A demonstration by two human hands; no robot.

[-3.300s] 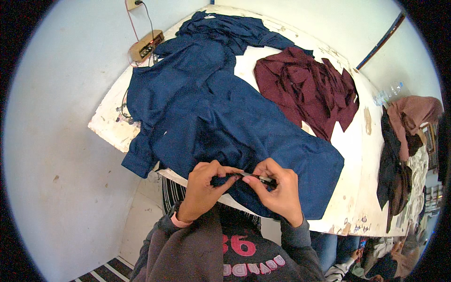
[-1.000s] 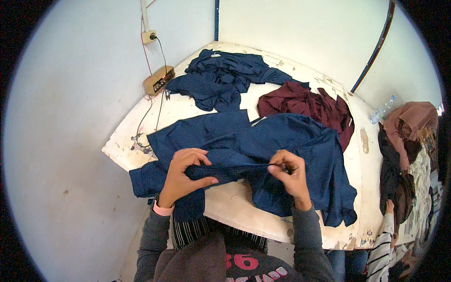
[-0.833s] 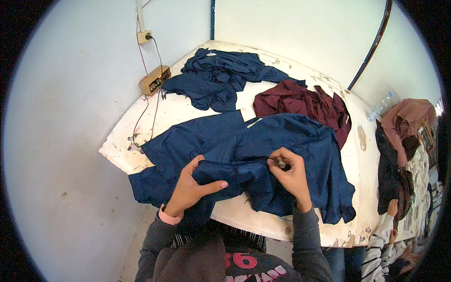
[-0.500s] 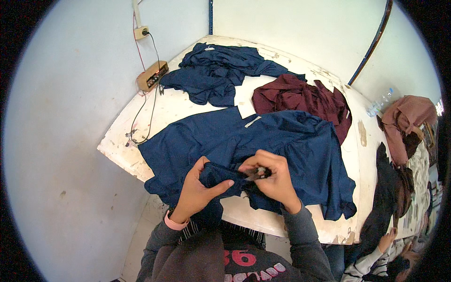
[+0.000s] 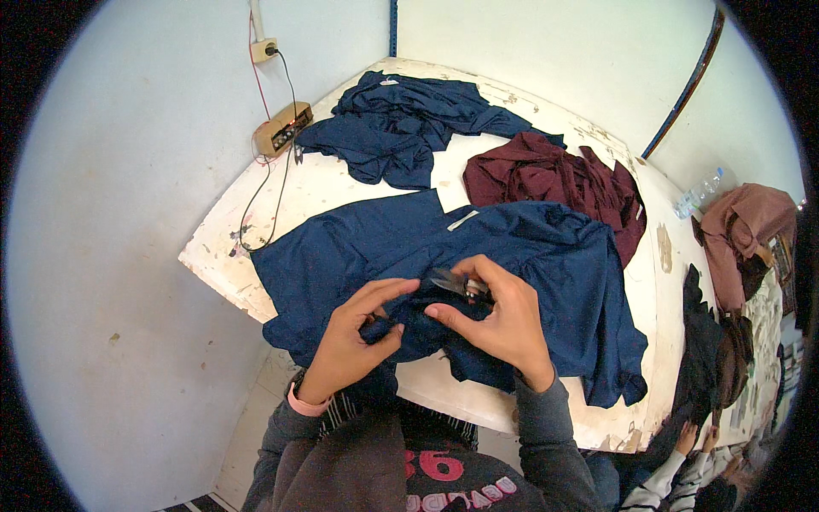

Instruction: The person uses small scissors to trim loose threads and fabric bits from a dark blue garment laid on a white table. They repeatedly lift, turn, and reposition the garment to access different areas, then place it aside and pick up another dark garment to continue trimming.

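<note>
A navy blue garment (image 5: 375, 230) with a small white label is spread over the near part of the white table. My left hand (image 5: 350, 337), wearing a pink band at the wrist, curls around a gathered bit of this cloth. Its forefinger stretches toward the blades on the right. In my right hand (image 5: 512, 328) is a small pair of thread snips (image 5: 452, 282), blades pointing left, held by the fingers while the thumb sits apart below. The snips are just above the cloth; whether the blades touch it I cannot tell.
Another navy garment (image 5: 401, 119) and a maroon garment (image 5: 546, 183) lie farther back on the table (image 5: 217, 247). A brown box (image 5: 283, 130) with cords stands at the left wall. A plastic bottle (image 5: 699, 194), brown cloth (image 5: 742, 230) and a co-worker's hands (image 5: 688, 438) are at right.
My right hand has turned, its thumb lifting off the cloth, and the snips have moved up and left. My left thumb has drawn back and its forefinger now reaches out.
</note>
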